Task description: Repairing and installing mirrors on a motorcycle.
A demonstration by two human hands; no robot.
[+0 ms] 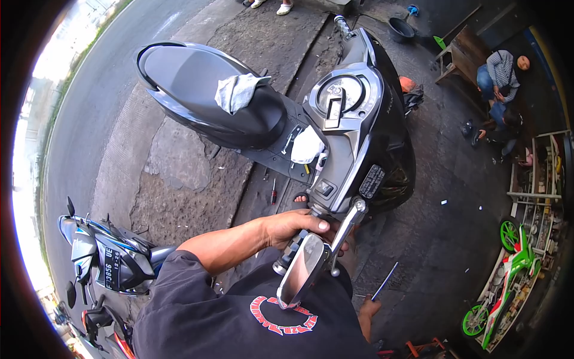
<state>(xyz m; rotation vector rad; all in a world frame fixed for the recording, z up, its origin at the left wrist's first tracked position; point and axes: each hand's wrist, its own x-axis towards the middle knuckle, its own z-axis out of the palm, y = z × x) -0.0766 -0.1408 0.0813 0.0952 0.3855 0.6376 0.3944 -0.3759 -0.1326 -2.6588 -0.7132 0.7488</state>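
My left hand (293,227) is wrapped round the near handlebar end of a black scooter (382,137), thumb on top, beside the grip (293,250). A rear-view mirror (304,266) and a silver lever (347,230) hide part of its fingers. Low on the right, beside my dark shirt, my right hand (369,307) is closed on a thin metal rod (385,281) that slants up and away; its kind cannot be made out. A white cloth (236,93) lies on the scooter's seat (185,75). Another white cloth (307,145) rests on the footboard among small tools.
A screwdriver (274,191) lies on the ground by the footboard. Another scooter (98,254) stands at the left. Two people (502,75) sit low at the far right, near a wooden bench (463,54). A green minibike (508,275) stands by a rack.
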